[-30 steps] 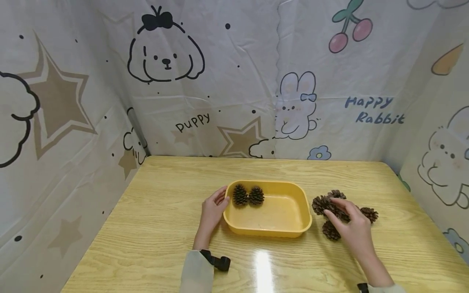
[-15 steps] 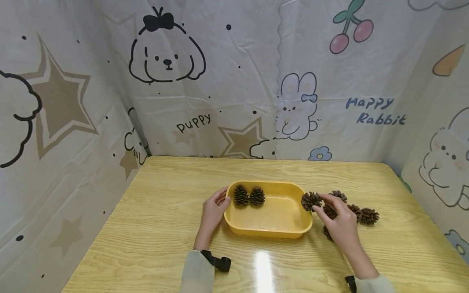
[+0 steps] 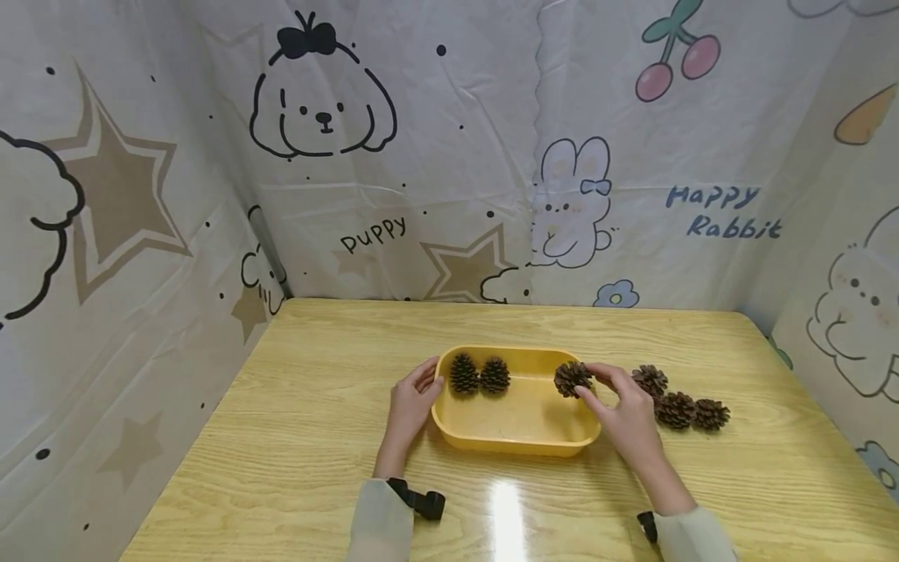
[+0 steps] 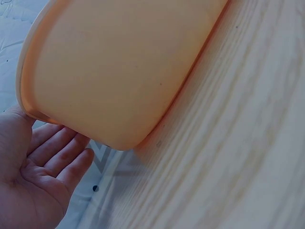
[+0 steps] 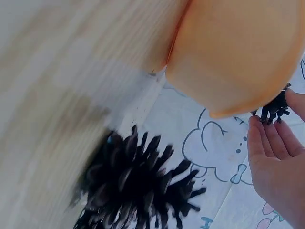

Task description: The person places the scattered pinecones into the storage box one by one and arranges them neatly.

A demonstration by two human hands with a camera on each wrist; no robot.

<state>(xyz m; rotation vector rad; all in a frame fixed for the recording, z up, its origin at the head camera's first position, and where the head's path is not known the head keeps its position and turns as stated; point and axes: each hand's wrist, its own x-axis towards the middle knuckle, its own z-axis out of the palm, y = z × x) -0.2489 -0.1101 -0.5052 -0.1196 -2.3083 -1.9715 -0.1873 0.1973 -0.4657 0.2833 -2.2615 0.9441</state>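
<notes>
A yellow plastic basin (image 3: pixel 516 446) stands on the table with two brown pine cones (image 3: pixel 463 374) side by side in its far left corner. My left hand (image 3: pixel 411 402) holds the basin's left end, thumb at the rim and fingers against the outer wall; the left wrist view shows this hand (image 4: pixel 45 176) under the rim. Between thumb and fingers, my right hand (image 3: pixel 625 414) pinches another pine cone (image 3: pixel 573 379) above the basin's right end. That held pine cone (image 5: pixel 272 109) is partly hidden behind the rim in the right wrist view.
Right of the basin lie more pine cones (image 3: pixel 676 410) in a loose group, partly behind the right hand. One pine cone (image 5: pixel 138 183) looms close in the right wrist view. A printed cloth (image 3: pixel 421 156) hangs behind and beside the wooden table (image 3: pixel 295 437).
My right hand has taken a pine cone from the group and carried it left over the basin's right rim. The left hand keeps its hold on the basin.
</notes>
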